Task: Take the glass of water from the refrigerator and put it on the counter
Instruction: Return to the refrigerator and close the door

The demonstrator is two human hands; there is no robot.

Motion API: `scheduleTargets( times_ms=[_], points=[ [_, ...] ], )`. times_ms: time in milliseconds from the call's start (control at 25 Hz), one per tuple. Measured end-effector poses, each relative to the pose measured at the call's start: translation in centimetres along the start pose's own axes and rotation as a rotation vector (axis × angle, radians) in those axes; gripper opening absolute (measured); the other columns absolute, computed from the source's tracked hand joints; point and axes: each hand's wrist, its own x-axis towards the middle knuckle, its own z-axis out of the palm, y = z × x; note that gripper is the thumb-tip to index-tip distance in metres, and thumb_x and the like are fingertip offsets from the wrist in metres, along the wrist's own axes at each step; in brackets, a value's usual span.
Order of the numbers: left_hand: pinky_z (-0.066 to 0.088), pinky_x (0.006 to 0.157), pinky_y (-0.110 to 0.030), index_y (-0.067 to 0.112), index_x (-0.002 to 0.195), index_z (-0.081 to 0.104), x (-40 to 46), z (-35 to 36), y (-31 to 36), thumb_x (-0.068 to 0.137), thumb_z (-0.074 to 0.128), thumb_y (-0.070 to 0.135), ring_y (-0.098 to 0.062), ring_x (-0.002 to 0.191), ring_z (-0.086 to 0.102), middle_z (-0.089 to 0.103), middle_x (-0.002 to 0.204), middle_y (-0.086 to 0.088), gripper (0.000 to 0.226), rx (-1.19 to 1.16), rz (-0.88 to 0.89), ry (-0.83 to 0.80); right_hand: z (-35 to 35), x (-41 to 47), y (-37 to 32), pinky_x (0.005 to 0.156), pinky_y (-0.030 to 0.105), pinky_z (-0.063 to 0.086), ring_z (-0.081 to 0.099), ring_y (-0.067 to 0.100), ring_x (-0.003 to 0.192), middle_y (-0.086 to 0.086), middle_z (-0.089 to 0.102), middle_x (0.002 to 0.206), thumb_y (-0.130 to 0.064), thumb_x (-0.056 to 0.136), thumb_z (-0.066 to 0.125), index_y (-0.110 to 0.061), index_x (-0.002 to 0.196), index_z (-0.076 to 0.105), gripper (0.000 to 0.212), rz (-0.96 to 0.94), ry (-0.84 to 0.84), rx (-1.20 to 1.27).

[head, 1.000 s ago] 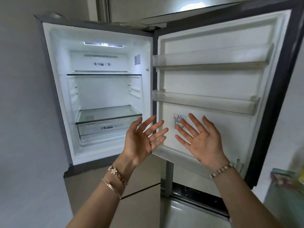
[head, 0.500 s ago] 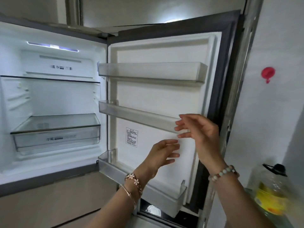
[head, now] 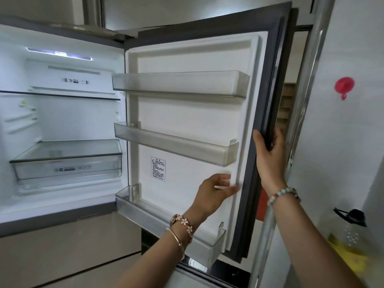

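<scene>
The refrigerator [head: 62,125] stands open, lit inside, with bare glass shelves and a clear drawer [head: 66,165]. No glass of water shows in it. Its open door [head: 187,113] carries three clear door bins with nothing in them. My right hand [head: 270,161] is wrapped around the door's dark outer edge, fingers behind the gasket. My left hand [head: 214,192] lies flat against the door's white inner lining near that edge, fingers apart, holding nothing.
A bottle of yellow oil [head: 349,240] with a black cap stands at the lower right, by my right forearm. A red hook [head: 344,86] sticks to the white wall on the right. Beige lower fridge panels [head: 62,250] are below the open compartment.
Both hands moved right from open palms in front of the fridge to the door's outer edge. My right hand took hold of the edge. The view turned right.
</scene>
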Motion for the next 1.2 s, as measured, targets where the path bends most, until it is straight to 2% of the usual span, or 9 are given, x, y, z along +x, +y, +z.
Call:
scheduleTargets(
  times_ms=[160, 360, 440, 520, 680, 840, 920, 1080, 1200],
  points=[
    [0.053, 0.07, -0.018, 0.021, 0.122, 0.063, 0.9, 1.5, -0.2, 0.077, 0.079, 0.041, -0.012, 0.082, 0.068, 0.068, 0.108, 0.0, 0.052, 0.106, 0.042, 0.097, 0.1, 0.6, 1.0, 0.101, 0.022, 0.034, 0.039, 0.015, 0.139, 0.003, 0.04, 0.156, -0.039, 0.095, 0.06, -0.018, 0.152, 0.033, 0.066, -0.034, 0.055, -0.023],
    [0.055, 0.072, -0.025, 0.019, 0.109, 0.066, 0.2, 2.2, -0.1, 0.079, 0.077, 0.038, -0.013, 0.076, 0.066, 0.07, 0.094, 0.002, 0.037, 0.169, 0.091, 0.27, 0.3, -0.2, 1.4, 0.111, 0.031, 0.04, 0.041, 0.018, 0.139, 0.005, 0.041, 0.156, -0.048, 0.094, 0.058, -0.017, 0.152, 0.034, 0.071, -0.038, 0.063, -0.055],
    [0.058, 0.073, -0.03, 0.019, 0.106, 0.066, -1.2, 1.6, -0.2, 0.081, 0.076, 0.037, -0.013, 0.075, 0.067, 0.069, 0.091, 0.004, 0.032, 0.149, 0.101, 0.283, -0.3, -1.3, 0.8, 0.095, 0.001, 0.038, 0.043, 0.007, 0.129, 0.001, 0.045, 0.15, -0.045, 0.095, 0.057, -0.016, 0.148, 0.042, 0.062, -0.073, 0.07, -0.029],
    [0.055, 0.067, -0.024, 0.022, 0.101, 0.065, -3.1, 0.7, -0.1, 0.082, 0.075, 0.033, -0.006, 0.067, 0.062, 0.066, 0.085, 0.009, 0.024, 0.125, 0.117, 0.282, -1.1, -2.5, -0.1, 0.076, -0.01, 0.033, 0.05, 0.0, 0.116, 0.004, 0.053, 0.143, -0.036, 0.098, 0.057, -0.016, 0.138, 0.055, 0.045, -0.123, 0.118, -0.002],
    [0.051, 0.061, -0.017, 0.016, 0.103, 0.067, -8.2, -3.7, 0.3, 0.083, 0.075, 0.025, -0.003, 0.06, 0.054, 0.064, 0.085, 0.007, 0.022, 0.062, 0.134, 0.261, 0.1, -7.1, -3.4, 0.081, 0.003, 0.046, 0.063, 0.003, 0.101, 0.013, 0.06, 0.134, -0.03, 0.095, 0.063, -0.035, 0.12, 0.056, 0.026, -0.184, 0.167, 0.136],
    [0.061, 0.078, -0.039, 0.016, 0.103, 0.071, -13.5, -10.0, 0.6, 0.082, 0.076, 0.024, -0.011, 0.069, 0.06, 0.065, 0.085, 0.007, 0.023, -0.017, 0.106, 0.215, 3.2, -13.7, -7.8, 0.093, 0.014, 0.05, 0.061, -0.006, 0.104, -0.007, 0.064, 0.115, -0.028, 0.093, 0.066, -0.021, 0.131, 0.052, 0.041, -0.255, 0.2, 0.191],
    [0.059, 0.082, -0.048, 0.017, 0.104, 0.072, -16.1, -13.7, 0.6, 0.081, 0.077, 0.025, -0.018, 0.072, 0.063, 0.066, 0.088, 0.003, 0.025, -0.038, 0.086, 0.217, 5.2, -16.8, -9.8, 0.089, 0.014, 0.05, 0.062, -0.002, 0.103, 0.001, 0.066, 0.116, -0.032, 0.092, 0.067, -0.021, 0.134, 0.051, 0.047, -0.279, 0.196, 0.196],
    [0.058, 0.089, -0.048, 0.022, 0.103, 0.07, -21.1, -22.8, 0.2, 0.084, 0.075, 0.02, -0.028, 0.086, 0.067, 0.065, 0.089, -0.001, 0.02, -0.082, 0.066, 0.222, 10.8, -23.3, -14.7, 0.083, 0.022, 0.053, 0.064, 0.011, 0.096, 0.003, 0.065, 0.113, -0.036, 0.085, 0.075, -0.034, 0.128, 0.053, 0.048, -0.333, 0.156, 0.24],
    [0.056, 0.095, -0.048, 0.013, 0.112, 0.07, -23.8, -29.4, -0.2, 0.084, 0.075, 0.028, -0.022, 0.092, 0.067, 0.065, 0.086, 0.003, 0.032, -0.088, 0.034, 0.284, 16.0, -27.1, -18.2, 0.08, 0.017, 0.051, 0.063, 0.011, 0.096, 0.006, 0.064, 0.115, -0.029, 0.082, 0.08, -0.022, 0.132, 0.053, 0.057, -0.389, 0.067, 0.203]
  ],
)
